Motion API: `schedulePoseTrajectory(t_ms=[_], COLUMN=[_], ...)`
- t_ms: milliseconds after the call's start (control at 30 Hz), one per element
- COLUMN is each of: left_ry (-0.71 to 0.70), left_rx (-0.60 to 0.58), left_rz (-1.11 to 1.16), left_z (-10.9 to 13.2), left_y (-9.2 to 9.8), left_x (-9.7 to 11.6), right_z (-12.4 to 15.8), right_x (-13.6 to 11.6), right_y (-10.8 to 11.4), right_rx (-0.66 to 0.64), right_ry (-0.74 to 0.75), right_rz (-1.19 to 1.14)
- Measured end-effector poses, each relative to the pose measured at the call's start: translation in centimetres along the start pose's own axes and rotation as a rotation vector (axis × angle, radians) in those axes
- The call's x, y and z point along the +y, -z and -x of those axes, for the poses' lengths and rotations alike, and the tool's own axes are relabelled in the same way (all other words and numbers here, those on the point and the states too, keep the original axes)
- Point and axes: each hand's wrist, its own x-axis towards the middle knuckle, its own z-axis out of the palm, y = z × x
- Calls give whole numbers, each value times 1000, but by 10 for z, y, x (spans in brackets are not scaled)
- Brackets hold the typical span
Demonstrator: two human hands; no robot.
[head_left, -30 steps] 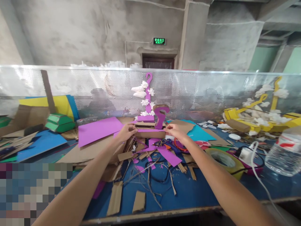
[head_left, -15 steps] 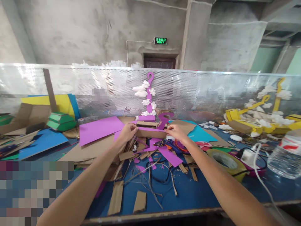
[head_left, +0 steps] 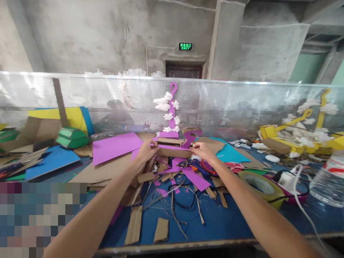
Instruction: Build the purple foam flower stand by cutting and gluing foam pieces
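Observation:
A low cardboard base (head_left: 174, 152) topped with purple paper sits mid-table. My left hand (head_left: 146, 150) grips its left end with curled fingers. At the right end my right hand (head_left: 202, 150) pinches it, just below a small purple curved piece (head_left: 190, 138) that leans over to the right. Behind the base stands a tall purple strip (head_left: 172, 107) with white paper flowers stuck on it.
Purple sheets (head_left: 115, 146), cardboard scraps (head_left: 133, 225), twigs and a black cord litter the blue table (head_left: 220, 222). A tape roll (head_left: 258, 182), white plug and water bottle (head_left: 326, 182) lie right. A yellow flowered model (head_left: 303, 132) stands far right, green blocks (head_left: 71, 138) left, a perforated metal screen (head_left: 242, 104) behind.
The small purple curved piece has tipped from upright to leaning right and low. Both hands stay on the cardboard base. The camera has shifted slightly.

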Motion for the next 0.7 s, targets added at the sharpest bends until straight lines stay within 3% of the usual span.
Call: schedulePoseTrajectory(t_ms=[167, 700], left_ry=[-73, -89], left_rx=[-11, -67], left_rz=[-37, -164], left_z=[1, 2], left_y=[1, 2], left_x=[3, 9], right_z=[-1, 0], right_x=[1, 0], right_y=[0, 0], right_rx=[8, 5], right_ry=[11, 16], right_rz=[-8, -45])
